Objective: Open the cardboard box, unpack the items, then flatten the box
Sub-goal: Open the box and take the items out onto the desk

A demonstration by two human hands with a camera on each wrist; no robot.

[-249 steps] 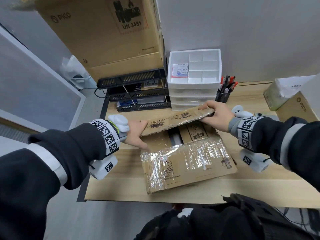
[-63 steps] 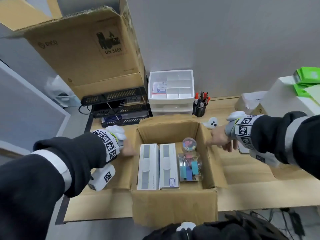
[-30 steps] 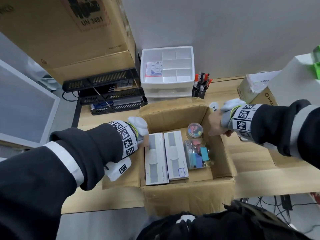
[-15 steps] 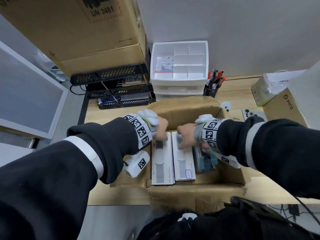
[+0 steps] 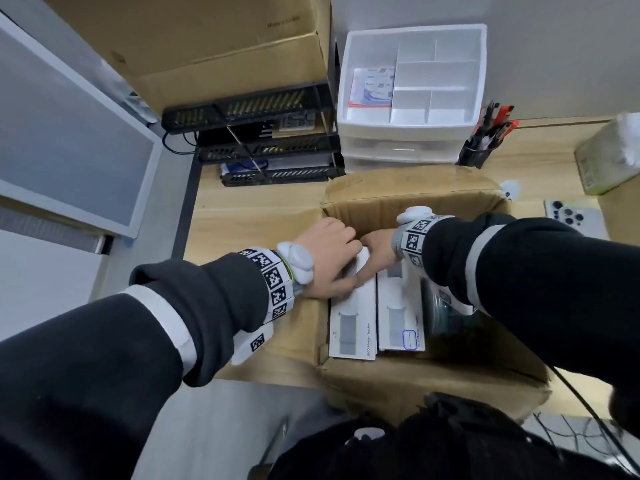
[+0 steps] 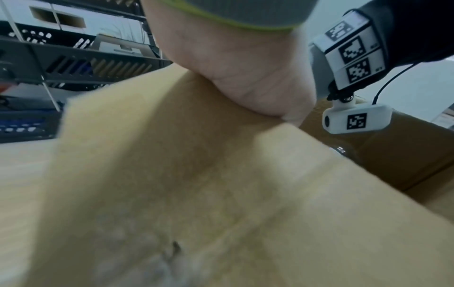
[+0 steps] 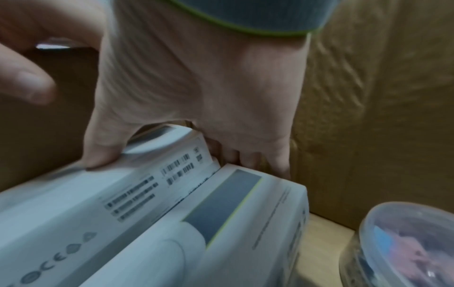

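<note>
The open cardboard box [image 5: 408, 195] stands on the desk with its flaps folded out. Inside lie two long white boxes side by side, and a clear plastic jar [image 7: 405, 242] of coloured bits stands to their right. My right hand [image 5: 377, 258] grips the far end of the left white box [image 5: 353, 323], thumb on top and fingers behind it, and that end is tilted up off the right white box [image 7: 245, 213]. My left hand [image 5: 329, 258] curls over the same far end from the left. Its palm lies on the box's left flap [image 6: 172, 174], and its fingertips are hidden.
A white drawer organiser [image 5: 412, 91] and a black pen cup [image 5: 474, 154] stand just behind the box. Black mesh trays [image 5: 259, 140] under a big carton [image 5: 207, 46] fill the back left. A phone [image 5: 571, 216] and a tissue pack [image 5: 609, 161] lie at the right.
The flaps were opened earlier. In the last half second my right hand shifted from the right white box to the left one, whose far end has lifted. My left hand stayed there.
</note>
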